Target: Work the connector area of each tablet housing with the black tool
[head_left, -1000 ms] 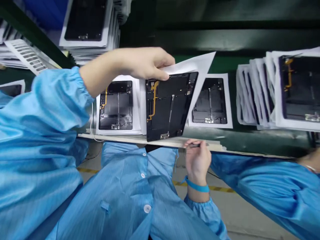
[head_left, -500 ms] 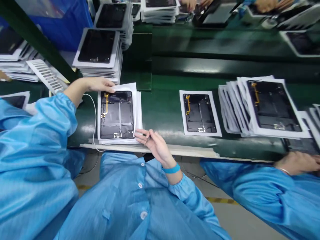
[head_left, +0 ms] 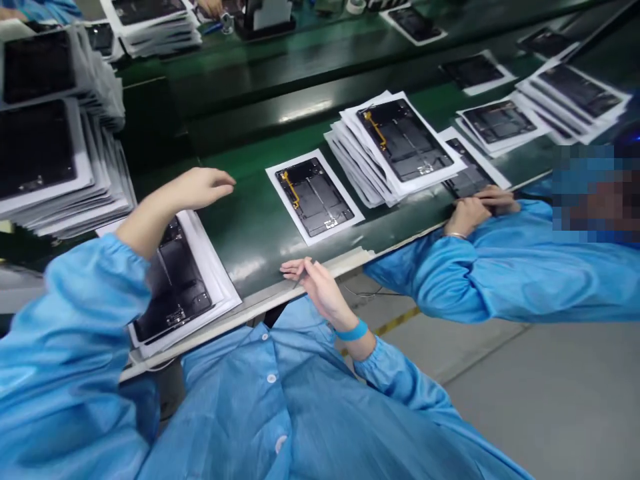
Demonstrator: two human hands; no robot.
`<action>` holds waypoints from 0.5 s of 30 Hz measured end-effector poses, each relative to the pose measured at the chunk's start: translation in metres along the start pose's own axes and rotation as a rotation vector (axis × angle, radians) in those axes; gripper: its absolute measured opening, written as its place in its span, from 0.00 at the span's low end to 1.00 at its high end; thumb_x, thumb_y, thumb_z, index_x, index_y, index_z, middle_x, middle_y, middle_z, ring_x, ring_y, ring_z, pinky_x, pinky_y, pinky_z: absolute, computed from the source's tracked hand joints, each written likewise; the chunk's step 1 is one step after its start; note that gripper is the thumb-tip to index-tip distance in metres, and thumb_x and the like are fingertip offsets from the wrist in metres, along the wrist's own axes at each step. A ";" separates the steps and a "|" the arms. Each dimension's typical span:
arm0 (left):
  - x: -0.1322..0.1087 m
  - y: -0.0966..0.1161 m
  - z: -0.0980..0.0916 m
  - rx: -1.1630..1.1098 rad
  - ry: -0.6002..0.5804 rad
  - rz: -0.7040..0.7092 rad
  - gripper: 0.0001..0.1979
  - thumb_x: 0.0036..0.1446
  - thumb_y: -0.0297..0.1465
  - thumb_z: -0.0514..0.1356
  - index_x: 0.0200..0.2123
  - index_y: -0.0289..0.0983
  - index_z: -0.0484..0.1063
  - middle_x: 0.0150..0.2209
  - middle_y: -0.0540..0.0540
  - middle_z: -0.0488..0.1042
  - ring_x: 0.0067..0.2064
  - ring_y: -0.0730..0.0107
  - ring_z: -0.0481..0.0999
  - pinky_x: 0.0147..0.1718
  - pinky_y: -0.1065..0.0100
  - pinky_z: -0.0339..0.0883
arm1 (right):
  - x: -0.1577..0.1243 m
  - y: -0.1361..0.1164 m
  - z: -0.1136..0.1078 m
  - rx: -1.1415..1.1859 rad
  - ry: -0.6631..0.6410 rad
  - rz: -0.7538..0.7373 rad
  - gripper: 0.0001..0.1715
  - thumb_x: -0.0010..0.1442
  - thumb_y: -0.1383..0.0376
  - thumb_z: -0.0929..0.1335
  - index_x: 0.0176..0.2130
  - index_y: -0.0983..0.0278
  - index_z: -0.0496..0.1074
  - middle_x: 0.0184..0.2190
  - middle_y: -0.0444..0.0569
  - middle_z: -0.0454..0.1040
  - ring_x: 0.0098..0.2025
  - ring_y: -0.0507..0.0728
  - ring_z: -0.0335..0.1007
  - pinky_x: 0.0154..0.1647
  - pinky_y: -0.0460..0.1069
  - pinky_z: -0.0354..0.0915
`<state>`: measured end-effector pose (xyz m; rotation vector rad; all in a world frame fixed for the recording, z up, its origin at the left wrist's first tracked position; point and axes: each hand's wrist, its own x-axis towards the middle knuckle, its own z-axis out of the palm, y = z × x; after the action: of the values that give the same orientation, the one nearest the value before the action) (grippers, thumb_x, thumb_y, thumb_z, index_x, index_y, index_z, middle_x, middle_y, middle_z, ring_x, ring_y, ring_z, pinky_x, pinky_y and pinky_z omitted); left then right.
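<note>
**Far left:** two stacks of black tablet panels (head_left: 37, 153) on white sheets, one behind the other, each sheet edge fanned.

**Lower left:** one panel pile (head_left: 175, 283), black panels on white sheets, lying on the desk (head_left: 245, 267) partly under the left forearm; sheet count cannot be told.

**Left hand (head_left: 205, 188):** open, fingers lightly curled, raised just above the green desk surface, gripping nothing; nearest the lower-left pile.

**Centre, front edge:** right hand (head_left: 320, 290), blue wristband (head_left: 353, 331), fingers partly closed on a thin dark tool (head_left: 299, 282), kind unclear, just beside the desk's pale front strip (head_left: 325, 267).

**Centre:** one single panel (head_left: 314, 197) on a white sheet, with an orange-yellow ribbon cable (head_left: 291, 189).

**Centre right:** one fanned stack (head_left: 403, 140), same panels, ribbon cable on top.

**Right:** two further stacks (head_left: 500, 123) (head_left: 570, 100); a co-worker's two hands (head_left: 475, 212) rest on a partly covered panel (head_left: 470, 175).

Any markings are too small to read.
</note>
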<state>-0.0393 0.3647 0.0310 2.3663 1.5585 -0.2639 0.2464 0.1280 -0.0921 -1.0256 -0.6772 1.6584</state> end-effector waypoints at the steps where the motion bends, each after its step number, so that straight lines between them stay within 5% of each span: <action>1: 0.028 0.018 0.005 -0.083 -0.009 -0.002 0.30 0.71 0.43 0.55 0.71 0.45 0.79 0.70 0.47 0.80 0.69 0.54 0.80 0.72 0.63 0.68 | 0.002 -0.004 -0.013 -0.030 0.043 -0.045 0.32 0.67 0.35 0.77 0.31 0.57 0.76 0.48 0.51 0.88 0.56 0.63 0.85 0.66 0.61 0.78; 4: 0.102 0.060 0.019 -0.107 0.005 -0.037 0.34 0.67 0.38 0.58 0.73 0.37 0.77 0.73 0.40 0.76 0.73 0.47 0.76 0.73 0.59 0.68 | 0.018 -0.021 -0.057 -0.259 0.249 -0.255 0.33 0.70 0.32 0.72 0.32 0.55 0.76 0.53 0.50 0.87 0.63 0.64 0.80 0.76 0.64 0.69; 7: 0.148 0.079 0.029 -0.087 0.022 -0.112 0.32 0.63 0.36 0.61 0.69 0.35 0.80 0.66 0.34 0.82 0.67 0.43 0.80 0.68 0.53 0.73 | 0.047 -0.037 -0.101 -0.531 0.461 -0.405 0.37 0.69 0.27 0.69 0.32 0.55 0.76 0.58 0.51 0.84 0.71 0.66 0.71 0.84 0.66 0.56; 10: 0.167 0.080 0.035 -0.058 0.052 -0.154 0.28 0.61 0.33 0.62 0.63 0.36 0.83 0.58 0.33 0.85 0.61 0.43 0.82 0.63 0.52 0.76 | 0.076 -0.046 -0.131 -0.588 0.508 -0.411 0.38 0.66 0.27 0.70 0.31 0.56 0.75 0.59 0.52 0.82 0.75 0.67 0.64 0.86 0.66 0.48; 15: 0.165 0.075 0.043 0.000 0.068 -0.137 0.23 0.62 0.32 0.60 0.57 0.35 0.84 0.59 0.29 0.83 0.62 0.39 0.81 0.63 0.49 0.73 | 0.099 -0.054 -0.151 -0.644 0.514 -0.395 0.37 0.70 0.29 0.67 0.33 0.56 0.75 0.61 0.55 0.81 0.75 0.68 0.65 0.84 0.67 0.50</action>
<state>0.0957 0.4647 -0.0500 2.2939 1.7558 -0.2149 0.3934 0.2313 -0.1497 -1.5757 -1.0057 0.7821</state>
